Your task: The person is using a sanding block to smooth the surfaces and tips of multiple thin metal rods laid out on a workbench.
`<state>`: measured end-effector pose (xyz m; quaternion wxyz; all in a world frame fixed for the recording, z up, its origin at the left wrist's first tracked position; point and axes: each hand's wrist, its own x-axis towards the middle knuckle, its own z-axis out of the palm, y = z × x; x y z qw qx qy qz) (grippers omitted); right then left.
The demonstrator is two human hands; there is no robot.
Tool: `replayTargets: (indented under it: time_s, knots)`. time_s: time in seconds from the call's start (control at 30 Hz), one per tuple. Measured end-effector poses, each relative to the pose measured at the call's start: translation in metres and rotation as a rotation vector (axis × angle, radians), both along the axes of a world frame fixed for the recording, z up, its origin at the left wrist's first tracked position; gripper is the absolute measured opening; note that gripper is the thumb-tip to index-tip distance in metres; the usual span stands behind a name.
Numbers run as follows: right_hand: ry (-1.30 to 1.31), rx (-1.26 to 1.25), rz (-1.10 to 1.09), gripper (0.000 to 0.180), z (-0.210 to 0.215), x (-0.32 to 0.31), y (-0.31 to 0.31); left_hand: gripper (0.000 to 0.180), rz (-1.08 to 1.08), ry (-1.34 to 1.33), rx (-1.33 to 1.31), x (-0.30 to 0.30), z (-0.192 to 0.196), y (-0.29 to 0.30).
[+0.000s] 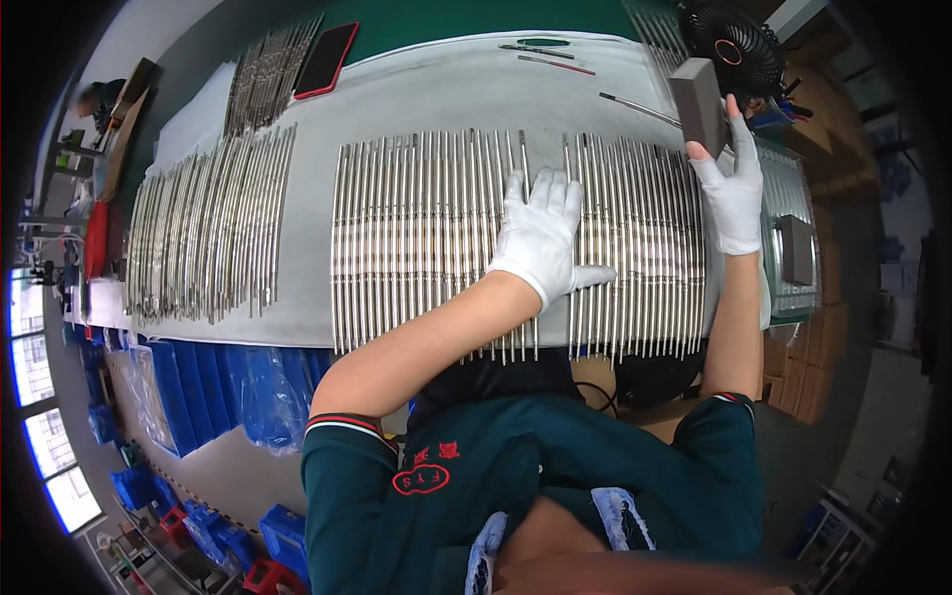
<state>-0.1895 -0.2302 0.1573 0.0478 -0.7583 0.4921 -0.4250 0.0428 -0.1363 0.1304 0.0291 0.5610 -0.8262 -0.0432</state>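
Note:
A wide row of slim metal rods (pixel 416 248) lies side by side on the pale table covering in front of me. My left hand (pixel 540 238), in a white glove, rests flat on this row with fingers spread; a narrow gap between rods runs beneath it. At the right end of the row, my right hand (pixel 732 193) is raised and grips a dark grey rectangular block (pixel 698 109). Its white glove leaves the thumb tip and one fingertip bare. What the block is made of, I cannot tell.
More rods (pixel 208 228) lie at the left, with another bundle (pixel 273 74) behind. A red-edged phone (pixel 327 59) sits at the far left. Thin tools (pixel 555 64) lie at the back. A black fan (pixel 734 50) stands far right; a second grey block (pixel 795 250) rests at the right.

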Motion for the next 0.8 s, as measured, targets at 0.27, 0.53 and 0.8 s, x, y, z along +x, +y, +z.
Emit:
replayTargets:
  time_s: [0.27, 0.53, 0.8]
  knots:
    - [-0.622, -0.01, -0.07, 0.064, -0.034, -0.018, -0.003, 0.1, -0.262, 0.26, -0.034, -0.032, -0.005, 0.012]
    - [-0.908, 0.003, -0.123, 0.06, -0.025, -0.021, -0.003, 0.085, -0.435, 0.279, 0.003, -0.052, -0.009, 0.015]
    - [-0.981, -0.032, -0.233, 0.064, -0.025, -0.031, -0.005, 0.079, -0.388, 0.164, 0.012, -0.017, -0.002, 0.024]
